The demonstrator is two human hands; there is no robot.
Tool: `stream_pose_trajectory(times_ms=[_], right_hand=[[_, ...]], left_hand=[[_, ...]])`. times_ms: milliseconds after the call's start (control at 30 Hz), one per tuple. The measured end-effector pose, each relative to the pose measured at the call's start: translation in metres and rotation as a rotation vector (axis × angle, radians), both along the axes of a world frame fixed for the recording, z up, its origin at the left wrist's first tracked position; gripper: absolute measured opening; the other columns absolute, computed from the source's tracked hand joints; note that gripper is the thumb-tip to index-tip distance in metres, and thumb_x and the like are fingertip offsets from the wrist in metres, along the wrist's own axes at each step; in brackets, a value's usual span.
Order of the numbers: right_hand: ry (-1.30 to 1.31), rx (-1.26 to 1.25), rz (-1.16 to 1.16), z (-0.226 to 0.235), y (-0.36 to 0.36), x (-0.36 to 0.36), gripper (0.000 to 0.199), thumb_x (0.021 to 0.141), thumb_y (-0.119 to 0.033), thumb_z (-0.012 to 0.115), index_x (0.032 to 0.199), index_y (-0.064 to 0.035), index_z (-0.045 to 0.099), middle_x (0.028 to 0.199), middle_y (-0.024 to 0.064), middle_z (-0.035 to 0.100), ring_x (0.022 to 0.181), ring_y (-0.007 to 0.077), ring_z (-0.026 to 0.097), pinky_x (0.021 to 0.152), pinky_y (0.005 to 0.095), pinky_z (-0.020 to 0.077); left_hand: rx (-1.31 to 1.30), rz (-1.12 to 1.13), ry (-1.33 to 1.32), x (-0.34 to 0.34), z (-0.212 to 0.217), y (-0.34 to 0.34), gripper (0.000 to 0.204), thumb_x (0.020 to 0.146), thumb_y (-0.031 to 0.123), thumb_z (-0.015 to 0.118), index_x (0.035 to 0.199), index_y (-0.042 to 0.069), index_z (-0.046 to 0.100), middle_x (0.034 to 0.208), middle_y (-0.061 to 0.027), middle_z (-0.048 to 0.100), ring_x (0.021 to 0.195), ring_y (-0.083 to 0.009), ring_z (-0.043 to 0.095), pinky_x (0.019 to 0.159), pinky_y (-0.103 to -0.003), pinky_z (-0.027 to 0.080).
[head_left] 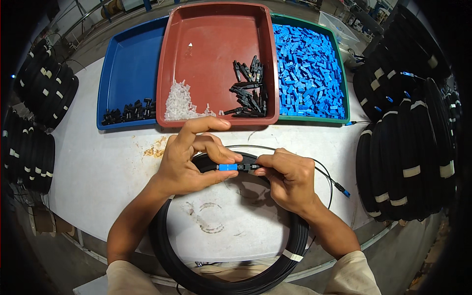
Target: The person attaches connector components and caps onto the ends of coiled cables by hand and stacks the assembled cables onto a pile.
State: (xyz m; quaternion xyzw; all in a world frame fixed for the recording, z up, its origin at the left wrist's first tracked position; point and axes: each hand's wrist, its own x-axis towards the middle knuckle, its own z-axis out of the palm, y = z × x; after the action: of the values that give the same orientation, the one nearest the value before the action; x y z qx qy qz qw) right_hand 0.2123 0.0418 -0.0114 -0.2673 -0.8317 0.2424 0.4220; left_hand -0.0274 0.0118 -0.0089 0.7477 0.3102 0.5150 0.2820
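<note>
Our left hand (189,160) pinches a small blue connector (227,167) between thumb and middle fingers, the index finger lifted clear above it. Our right hand (287,179) meets it from the other side, fingertips closed on the black piece (246,167) that joins the connector's end. Both hands sit just above the white worktop (98,172), and the connector lies between them.

Under and around the hands runs a large coil of black cable (167,255), bound with a white tape band, its near arc hanging past the worktop's edge toward us. A thin lead runs out beyond the right hand to a second blue-tipped plug (344,191).

Beyond the fingertips stand three trays side by side: a red tray (216,29) straight ahead with white clips (179,103) and black parts (248,88), a blue tray (128,59) further left holding a row of black pieces, and a green tray (344,98) to the right full of blue housings (307,69). Stacked black cable coils (408,147) stand far out on either side.
</note>
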Motion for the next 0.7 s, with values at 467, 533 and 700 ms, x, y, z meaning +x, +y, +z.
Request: stream_pose_trajectory(times_ms=[467, 533, 700], right_hand=[[-0.069, 0.002, -0.009, 0.0007, -0.0004, 0.0004, 0.018, 0.074, 0.004, 0.077, 0.091, -0.0005, 0.07, 0.072, 0.0127, 0.067, 0.061, 0.0287, 0.062, 0.059, 0.0388, 0.0495], [-0.066, 0.028, -0.002, -0.0002, 0.0008, 0.0018, 0.019, 0.075, 0.004, 0.076, 0.092, -0.0005, 0.07, 0.072, 0.0124, 0.067, 0.062, 0.0291, 0.062, 0.059, 0.0386, 0.0498], [-0.028, 0.042, -0.008, -0.0019, 0.0018, 0.0, 0.02, 0.076, 0.004, 0.076, 0.094, -0.0005, 0.069, 0.073, 0.0118, 0.066, 0.064, 0.0296, 0.063, 0.061, 0.039, 0.0502]], left_hand=[[-0.12, 0.004, 0.093, 0.0075, 0.0012, -0.0001, 0.06, 0.075, -0.004, 0.086, 0.125, -0.001, 0.054, 0.099, -0.0066, 0.073, 0.096, -0.0211, 0.076, 0.082, -0.027, 0.062], [-0.123, 0.006, 0.096, 0.0073, 0.0011, -0.0004, 0.059, 0.075, -0.005, 0.086, 0.124, -0.001, 0.053, 0.101, -0.0069, 0.073, 0.097, -0.022, 0.076, 0.084, -0.027, 0.062], [-0.051, -0.035, -0.121, 0.0037, -0.0034, 0.0, 0.067, 0.077, -0.008, 0.083, 0.132, 0.0, 0.046, 0.09, -0.0087, 0.074, 0.096, -0.0239, 0.076, 0.088, -0.03, 0.061]])
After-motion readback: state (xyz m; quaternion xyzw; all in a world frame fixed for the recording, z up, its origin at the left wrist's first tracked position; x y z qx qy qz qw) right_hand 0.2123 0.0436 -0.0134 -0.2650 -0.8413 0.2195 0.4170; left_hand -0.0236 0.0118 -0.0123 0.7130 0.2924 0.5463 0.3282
